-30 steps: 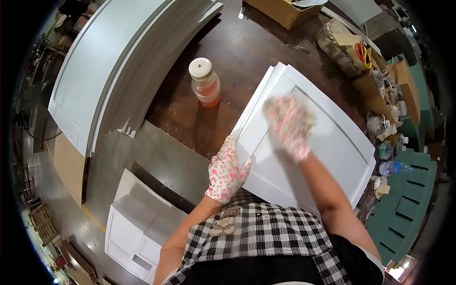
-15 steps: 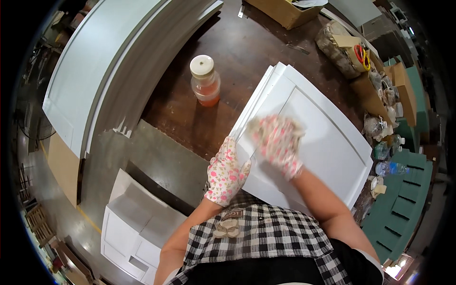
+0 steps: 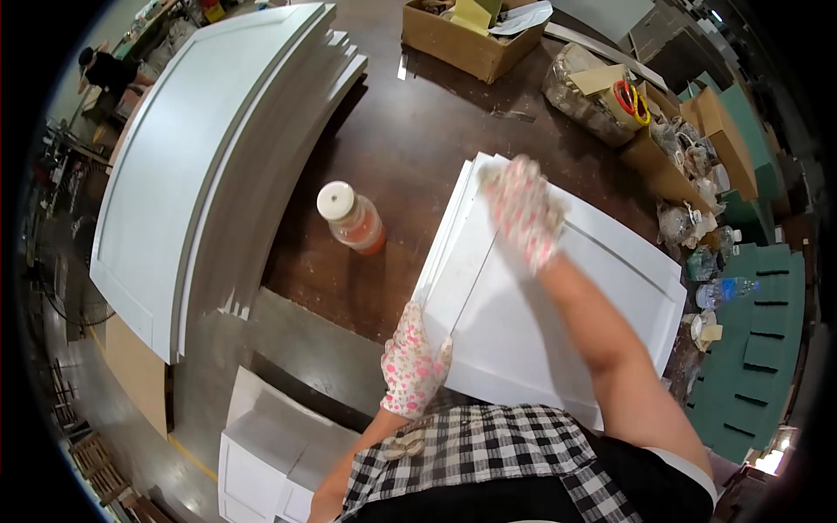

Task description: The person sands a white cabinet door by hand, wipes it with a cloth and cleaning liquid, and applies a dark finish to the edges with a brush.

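Observation:
A white panel (image 3: pixel 567 305) with a raised frame lies on top of another on the dark table in front of me. My left hand (image 3: pixel 411 370), in a floral glove, grips its near left corner, with the fingers along the side edge and the thumb over the top. Toward the panel's far end, my right hand (image 3: pixel 527 213), gloved alike, presses on the frame strip with its fingers closed. Something pale and beige shows at its fingertips, but blur hides what it is. A clear bottle (image 3: pixel 357 228) with a white cap and orange liquid stands left of the panel.
A tall stack of white panels (image 3: pixel 200 166) stands at the left. Cardboard boxes (image 3: pixel 471 48) and a bag with red and yellow scissors (image 3: pixel 629 103) are at the far side. Plastic bottles (image 3: pixel 725 292) lie by green boards (image 3: pixel 754 349) at the right. Another panel (image 3: pixel 261 471) sits lower left.
My right hand has swept away from me, up the panel toward its far left corner. The left hand has stayed at the near left edge. The whole view has shifted.

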Tool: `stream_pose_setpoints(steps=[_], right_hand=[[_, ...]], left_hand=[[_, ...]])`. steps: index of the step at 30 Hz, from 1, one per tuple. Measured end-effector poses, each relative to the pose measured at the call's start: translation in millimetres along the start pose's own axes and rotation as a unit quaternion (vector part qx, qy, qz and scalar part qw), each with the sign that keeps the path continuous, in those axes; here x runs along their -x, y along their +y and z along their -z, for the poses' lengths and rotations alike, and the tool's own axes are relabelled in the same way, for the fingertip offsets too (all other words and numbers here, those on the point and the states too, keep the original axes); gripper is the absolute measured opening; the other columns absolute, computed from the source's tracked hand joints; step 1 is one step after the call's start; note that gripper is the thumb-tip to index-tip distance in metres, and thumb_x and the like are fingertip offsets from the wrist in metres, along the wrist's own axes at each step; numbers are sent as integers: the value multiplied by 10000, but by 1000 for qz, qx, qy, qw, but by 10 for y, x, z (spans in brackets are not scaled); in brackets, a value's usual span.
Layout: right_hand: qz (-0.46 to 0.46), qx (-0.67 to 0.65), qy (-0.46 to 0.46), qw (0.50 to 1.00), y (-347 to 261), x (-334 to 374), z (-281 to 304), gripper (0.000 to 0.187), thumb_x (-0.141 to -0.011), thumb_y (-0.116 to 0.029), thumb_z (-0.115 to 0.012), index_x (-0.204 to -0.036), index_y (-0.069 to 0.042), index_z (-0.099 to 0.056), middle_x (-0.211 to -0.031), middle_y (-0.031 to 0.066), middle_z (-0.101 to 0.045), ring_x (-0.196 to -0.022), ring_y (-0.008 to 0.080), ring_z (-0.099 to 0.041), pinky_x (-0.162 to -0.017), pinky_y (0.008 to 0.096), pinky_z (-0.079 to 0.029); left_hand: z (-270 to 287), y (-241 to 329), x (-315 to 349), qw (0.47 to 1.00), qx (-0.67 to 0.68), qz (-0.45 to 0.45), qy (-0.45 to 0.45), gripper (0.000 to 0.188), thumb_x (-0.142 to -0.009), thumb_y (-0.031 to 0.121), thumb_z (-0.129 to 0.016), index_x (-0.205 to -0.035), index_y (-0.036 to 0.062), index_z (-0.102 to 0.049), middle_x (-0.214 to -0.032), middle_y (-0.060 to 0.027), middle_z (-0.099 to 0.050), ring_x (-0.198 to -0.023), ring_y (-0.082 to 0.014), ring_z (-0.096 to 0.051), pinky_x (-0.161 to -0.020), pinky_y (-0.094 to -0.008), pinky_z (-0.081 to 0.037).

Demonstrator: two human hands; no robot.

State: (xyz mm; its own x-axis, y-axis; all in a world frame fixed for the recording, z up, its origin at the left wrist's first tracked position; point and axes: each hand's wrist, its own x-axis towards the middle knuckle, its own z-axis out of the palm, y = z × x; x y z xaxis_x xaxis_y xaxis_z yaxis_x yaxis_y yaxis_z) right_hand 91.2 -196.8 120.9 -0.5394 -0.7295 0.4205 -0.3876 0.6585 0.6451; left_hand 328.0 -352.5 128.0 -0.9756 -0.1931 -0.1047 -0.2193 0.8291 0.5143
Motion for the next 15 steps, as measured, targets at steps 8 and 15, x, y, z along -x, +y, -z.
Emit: stream_pose_setpoints(steps=[8, 15], right_hand=[[-221, -360, -118, 899, 240, 82, -231, 210, -847, -209, -617, -1019, -88, -618, -1014, 84, -537, -1006, 259, -515, -868, 393, -452], [-193, -522, -105, 824, -70, -7, -806, 367, -825, -394, -406, -1009, -93, -509, -1036, 77, -476, -1033, 222, -458, -917, 346, -402]], left_hand=[[-22, -10, 4, 1000, -21, 9, -6, 789, -821, 348, -634, -1415, -31, -280, -1133, -252, -588, -911, -392, -608, -825, -466, -481], [19, 80, -58, 1000, -5, -4, -30, 769, -824, 326, -638, -1416, -20, -290, -1128, -236, -603, -895, -372, -619, -812, -453, -485]])
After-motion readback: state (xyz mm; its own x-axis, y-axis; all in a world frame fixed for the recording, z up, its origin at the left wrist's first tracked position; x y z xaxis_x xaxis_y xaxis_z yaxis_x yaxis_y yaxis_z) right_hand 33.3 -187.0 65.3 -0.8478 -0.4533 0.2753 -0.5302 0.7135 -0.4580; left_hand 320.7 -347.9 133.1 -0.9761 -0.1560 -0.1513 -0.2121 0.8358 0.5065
